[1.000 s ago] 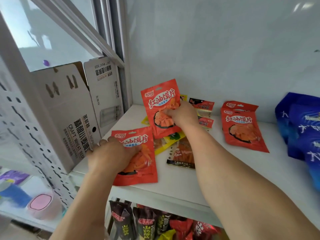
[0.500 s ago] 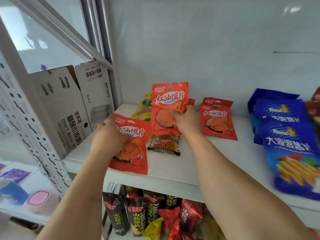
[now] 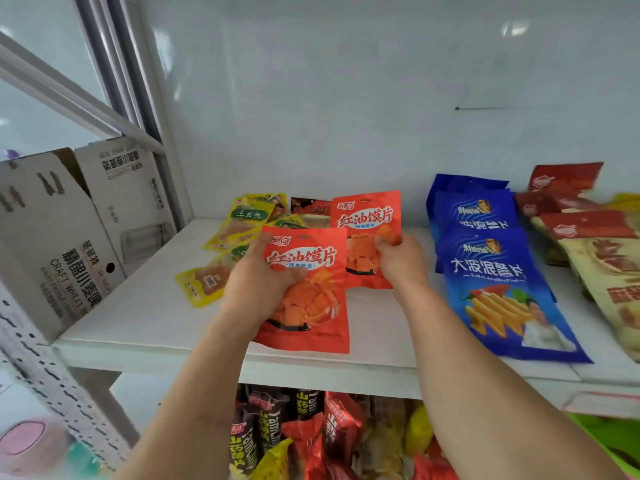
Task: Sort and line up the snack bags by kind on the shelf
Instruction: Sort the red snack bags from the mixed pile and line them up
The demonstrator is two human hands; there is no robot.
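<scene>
My left hand [image 3: 258, 289] grips an orange-red snack bag [image 3: 308, 306] above the front of the white shelf [image 3: 145, 317]. My right hand [image 3: 398, 261] holds a second orange-red bag [image 3: 367, 216] of the same kind just behind and to the right, its lower left corner tucked behind the first. Yellow bags [image 3: 242, 220] and a dark bag [image 3: 311, 209] lie behind them at the back left. Blue bags [image 3: 498, 278] lie in a row to the right.
A white cardboard box [image 3: 69, 237] stands at the shelf's left end by the window frame. Dark red and beige bags [image 3: 581, 230] lie at the far right. The lower shelf holds several mixed snack bags [image 3: 311, 434]. The white wall [image 3: 346, 98] closes the back.
Both hands have carried their orange-red bags rightward and together, so the two bags now overlap. The view has swung right, showing more blue bags and the beige ones.
</scene>
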